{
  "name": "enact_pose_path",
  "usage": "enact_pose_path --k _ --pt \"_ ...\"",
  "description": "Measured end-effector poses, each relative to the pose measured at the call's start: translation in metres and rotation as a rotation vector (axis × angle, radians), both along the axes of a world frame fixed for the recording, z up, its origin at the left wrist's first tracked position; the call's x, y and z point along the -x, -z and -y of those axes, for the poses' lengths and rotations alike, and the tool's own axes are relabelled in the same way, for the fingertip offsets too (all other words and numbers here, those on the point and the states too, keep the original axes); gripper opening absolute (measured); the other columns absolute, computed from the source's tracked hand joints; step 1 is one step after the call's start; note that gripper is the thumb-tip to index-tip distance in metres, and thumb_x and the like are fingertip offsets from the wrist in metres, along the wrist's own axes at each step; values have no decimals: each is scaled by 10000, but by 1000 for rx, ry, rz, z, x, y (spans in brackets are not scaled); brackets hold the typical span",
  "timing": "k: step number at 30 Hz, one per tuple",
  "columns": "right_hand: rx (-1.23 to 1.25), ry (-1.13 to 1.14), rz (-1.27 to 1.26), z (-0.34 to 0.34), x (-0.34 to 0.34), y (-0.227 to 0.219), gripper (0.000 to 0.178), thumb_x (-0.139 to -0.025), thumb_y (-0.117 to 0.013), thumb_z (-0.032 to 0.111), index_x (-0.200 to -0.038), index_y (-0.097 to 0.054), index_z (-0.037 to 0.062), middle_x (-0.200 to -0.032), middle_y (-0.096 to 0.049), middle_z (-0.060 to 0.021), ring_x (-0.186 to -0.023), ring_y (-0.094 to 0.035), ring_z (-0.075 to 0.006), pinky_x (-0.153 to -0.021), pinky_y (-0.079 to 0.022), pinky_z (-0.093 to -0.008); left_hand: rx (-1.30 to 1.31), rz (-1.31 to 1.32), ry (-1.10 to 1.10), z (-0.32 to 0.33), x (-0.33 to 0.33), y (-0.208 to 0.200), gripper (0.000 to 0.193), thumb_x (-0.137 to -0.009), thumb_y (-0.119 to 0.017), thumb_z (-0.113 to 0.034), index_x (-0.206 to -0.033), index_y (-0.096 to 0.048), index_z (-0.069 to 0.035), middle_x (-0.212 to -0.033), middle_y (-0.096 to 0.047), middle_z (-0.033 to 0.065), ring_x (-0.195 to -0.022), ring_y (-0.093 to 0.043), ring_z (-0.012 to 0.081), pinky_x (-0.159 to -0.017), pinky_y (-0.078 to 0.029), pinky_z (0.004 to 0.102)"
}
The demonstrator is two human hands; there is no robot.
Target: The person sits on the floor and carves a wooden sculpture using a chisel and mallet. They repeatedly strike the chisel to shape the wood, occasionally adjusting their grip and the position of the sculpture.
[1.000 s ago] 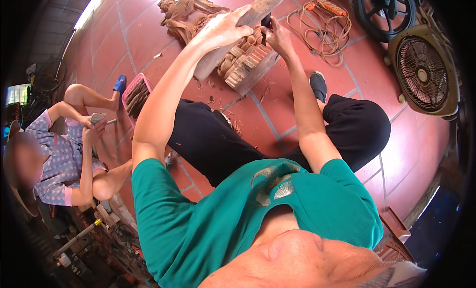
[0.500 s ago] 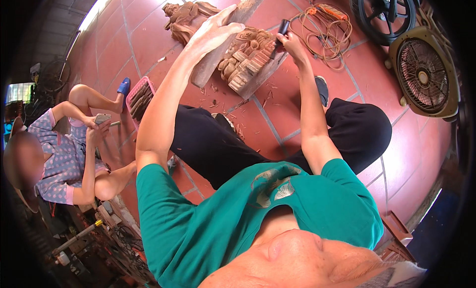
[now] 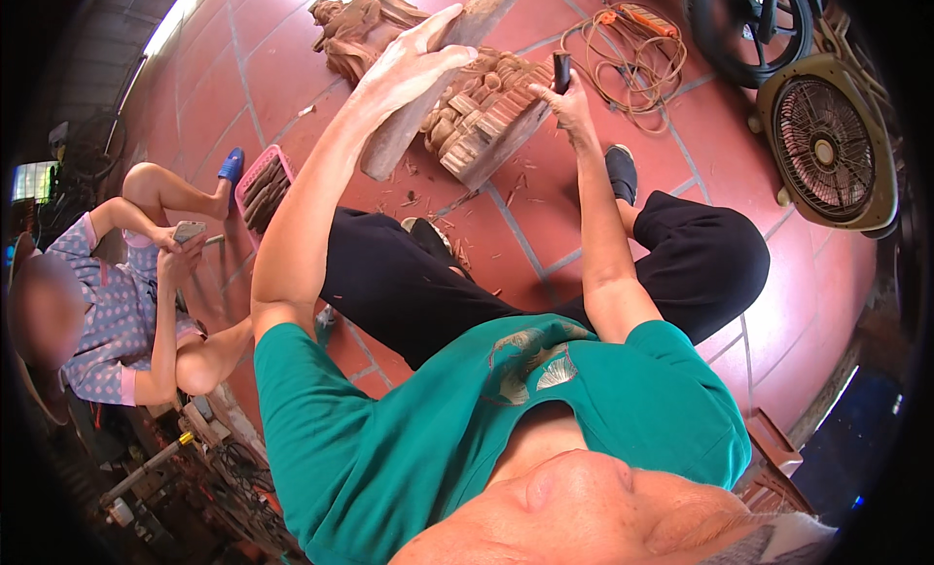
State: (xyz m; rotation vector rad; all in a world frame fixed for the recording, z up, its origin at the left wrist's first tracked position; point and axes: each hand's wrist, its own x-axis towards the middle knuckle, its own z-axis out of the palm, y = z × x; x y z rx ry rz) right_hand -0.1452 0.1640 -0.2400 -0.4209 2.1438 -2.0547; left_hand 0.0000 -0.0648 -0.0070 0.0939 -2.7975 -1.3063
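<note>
My left hand (image 3: 413, 64) grips a long, weathered piece of wood (image 3: 399, 142) that slants over the carving; its thumb and one finger stick out, the other fingers hidden. A brown carved wooden statue (image 3: 365, 30) lies on the floor beyond, its tiered base (image 3: 491, 118) toward me and partly covered by the long wood. Beside the right edge of that base, my right hand (image 3: 572, 108) is closed around a tool with a black handle (image 3: 561, 71). The handle points up, and the tool's other end cannot be made out.
Wood chips (image 3: 462, 249) lie on the red tile floor. A pink basket (image 3: 261, 166) of brown pieces stands at left, near a seated person (image 3: 126, 302) holding a phone (image 3: 189, 231). At right are a coiled orange cord (image 3: 632, 64), a box fan (image 3: 827, 152) and a black wheel (image 3: 749, 30).
My right hand has drawn slightly back toward me from the statue's base, its tool now more upright. The long wood has tilted a little in my left hand. The whole view has shifted slightly.
</note>
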Motion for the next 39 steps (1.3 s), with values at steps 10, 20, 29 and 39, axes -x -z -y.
enact_pose_path --k 10,20,29,39 --pt "36 284 74 36 -28 25 457 -740 -864 98 -1113 -606 40 -883 -633 -38 -792 -599 -119 -696 -494 -274 16 9 3 -3 -4 -1 824 -872 -675 -469 -1554 -399 -97 -1529 -487 191 -1407 -469 343 -1164 -360 440" --pt "-568 303 -435 8 -26 -11 431 -776 -819 195 -1097 -555 83 -826 -683 -187 -799 -680 -398 -699 -505 -490 14 7 -63 15 -16 9 764 -901 -708 -397 -1571 -400 -199 -1538 -474 143 -1158 -615 231 -805 -590 373" --pt "-659 159 -393 34 -19 -38 488 -766 -843 406 -1063 -598 106 -904 -707 -136 -891 -692 -367 -743 -519 -482 -11 36 -52 14 -23 2 811 -883 -690 -465 -1558 -400 -121 -1501 -501 182 -1327 -496 309 -1084 -392 424" --pt "-668 354 -449 16 -19 -22 359 -822 -775 189 -1144 -616 179 -1119 -668 -73 -989 -676 -355 -791 -537 -488 31 41 -95 19 -25 9 745 -906 -698 -398 -1570 -401 -240 -1248 -648 122 -798 -636 161 -617 -564 340"
